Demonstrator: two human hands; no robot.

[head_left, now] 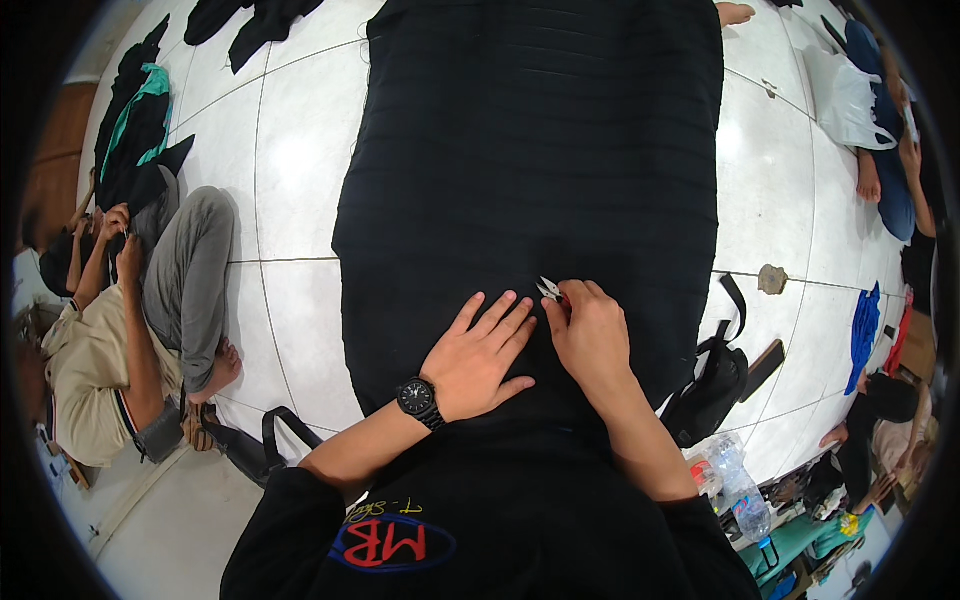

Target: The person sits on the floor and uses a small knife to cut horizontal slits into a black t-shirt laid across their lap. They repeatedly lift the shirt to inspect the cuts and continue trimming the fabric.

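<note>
A long piece of black cloth lies spread in front of me, with faint crosswise lines and frayed threads along its left edge. My left hand rests flat on the near part of the cloth, fingers spread, a black watch on its wrist. Just right of it, my right hand is closed around small thread snips. Their short metal blades point up and left, slightly parted, close above the cloth. Most of the snips' red handle is hidden by my fingers.
White floor tiles surround the cloth. At left sits a person in grey trousers, handling dark cloth. On the right are a black bag, a brownish lump, plastic bottles, a white plastic bag and other seated people.
</note>
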